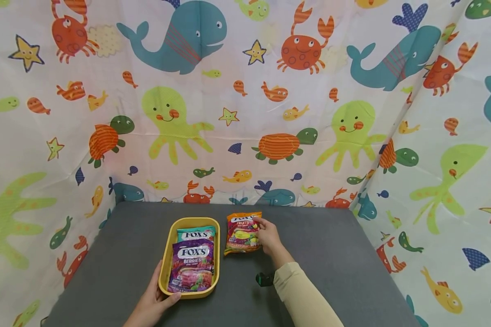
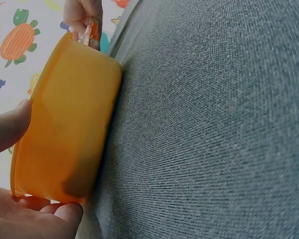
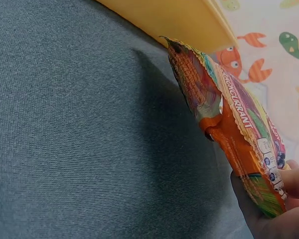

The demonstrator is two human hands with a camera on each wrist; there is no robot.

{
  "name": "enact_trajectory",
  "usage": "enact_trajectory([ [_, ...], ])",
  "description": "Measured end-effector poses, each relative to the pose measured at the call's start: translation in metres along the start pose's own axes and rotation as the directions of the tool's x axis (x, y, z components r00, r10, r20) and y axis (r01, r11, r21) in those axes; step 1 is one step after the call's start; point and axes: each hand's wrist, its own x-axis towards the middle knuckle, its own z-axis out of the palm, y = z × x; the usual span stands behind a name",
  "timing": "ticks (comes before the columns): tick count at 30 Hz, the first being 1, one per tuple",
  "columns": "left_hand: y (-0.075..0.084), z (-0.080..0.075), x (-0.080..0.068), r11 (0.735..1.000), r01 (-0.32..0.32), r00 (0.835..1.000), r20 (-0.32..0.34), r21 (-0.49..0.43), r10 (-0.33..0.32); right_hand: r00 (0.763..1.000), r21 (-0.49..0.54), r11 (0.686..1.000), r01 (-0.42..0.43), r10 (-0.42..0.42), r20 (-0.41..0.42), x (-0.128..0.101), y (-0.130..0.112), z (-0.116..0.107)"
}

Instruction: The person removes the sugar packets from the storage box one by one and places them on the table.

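A yellow tray (image 1: 165,262) sits on the grey table (image 1: 106,272) and holds a purple Fox's Berries bag (image 1: 191,268) over a teal Fox's bag (image 1: 196,233). My left hand (image 1: 153,302) grips the tray's near left corner, thumb on the rim; the left wrist view shows the tray wall (image 2: 70,124) with my thumb (image 2: 7,127) against it. My right hand (image 1: 268,237) pinches the right edge of an orange Fox's Fruits bag (image 1: 242,232) just right of the tray. In the right wrist view the orange bag (image 3: 229,119) is tilted up off the table, held by my fingers (image 3: 269,219).
A sea-creature patterned cloth (image 1: 245,113) walls in the table at the back and both sides. Bare grey table surface (image 1: 343,254) lies to the right of the orange bag and to the left of the tray.
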Motion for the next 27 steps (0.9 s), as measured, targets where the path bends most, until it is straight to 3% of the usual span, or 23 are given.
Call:
enact_trajectory([
  [27, -0.0006, 0.0001, 0.0004, 1.000, -0.001, 1.000, -0.001, -0.009, 0.001, 1.000, -0.055, 0.998, 0.013, -0.012, 0.015, -0.0015, 0.0083, -0.0060],
])
